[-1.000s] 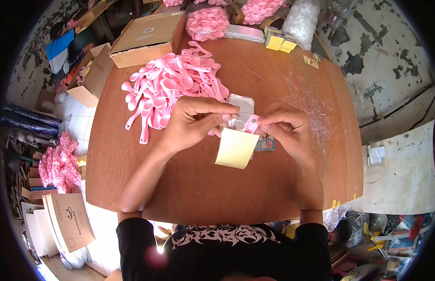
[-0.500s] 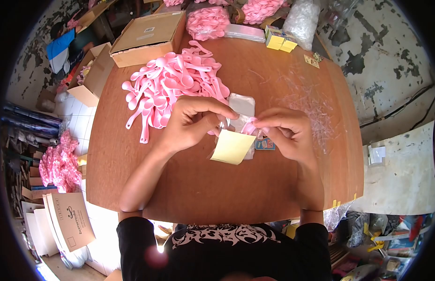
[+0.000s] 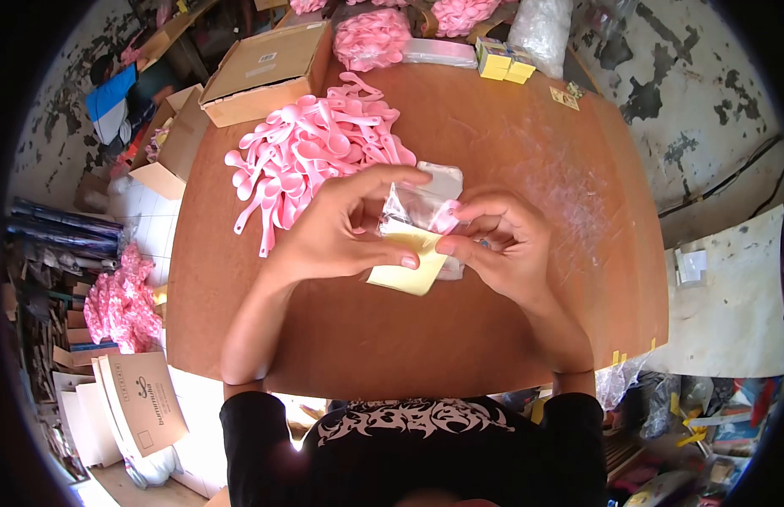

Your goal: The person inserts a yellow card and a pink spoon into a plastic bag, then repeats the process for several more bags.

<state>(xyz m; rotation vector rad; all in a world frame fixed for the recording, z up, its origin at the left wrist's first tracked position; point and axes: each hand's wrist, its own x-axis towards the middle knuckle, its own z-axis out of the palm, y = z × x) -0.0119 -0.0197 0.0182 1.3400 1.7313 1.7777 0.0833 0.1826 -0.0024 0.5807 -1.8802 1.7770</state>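
I see the left hand (image 3: 337, 224) holding a yellow card (image 3: 409, 277) and clear bag (image 3: 415, 205); between the hands, a pink handle (image 3: 445, 217) slants up rightward — nearest the right hand (image 3: 506, 245), fingertips at its side, whether gripping I can't tell.

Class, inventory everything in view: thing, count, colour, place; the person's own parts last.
Brown wooden table: one, brown, centre
Pink plastic spoons: many, pink, table's left
Clear plastic packet: one, transparent, above table
Rectangular yellow card: one, yellow, at packet's bottom
Pink plastic handle: one, pink, at packet's right
Clear plastic bundle: one, whitish, behind packet
Lidded cardboard box: one, brown, table's far left
Pink-filled bags: several, pink, far edge
Small yellow boxes: several, yellow, far right
Clear plastic scraps: uncounted, transparent, table's right
Assorted clutter: uncounted, mixed, lower right
Black printed shirt: one, black, bottom
Left hand: one, bare, gripping card
Right hand: one, bare, beside packet
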